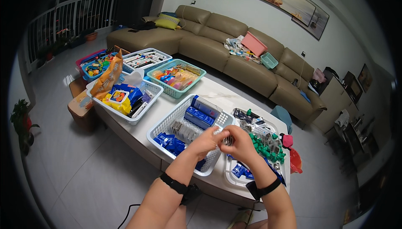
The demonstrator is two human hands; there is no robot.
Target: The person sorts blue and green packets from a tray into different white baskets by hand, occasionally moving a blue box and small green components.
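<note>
My left hand (205, 142) and my right hand (238, 142) meet over the right end of a pale blue plastic basket (154, 127). Between them is a small stack of clear plastic packs (228, 140), which both hands grip; fingers partly hide it. Inside the basket lie blue boxes (199, 117), a row of clear packs (183, 130) and blue sachets (169, 142). Right of my hands, a white tray (230, 178) holds green plastic pieces (267, 147), more clear packs (259, 130) and blue sachets (241, 170).
On the table (216, 92), further left, stand a basket with yellow wipes (121, 101), a green basket (177, 94) of packets and a basket of markers (146, 58). A red bag (295, 161) is past the tray; a sofa (248, 68) stands behind.
</note>
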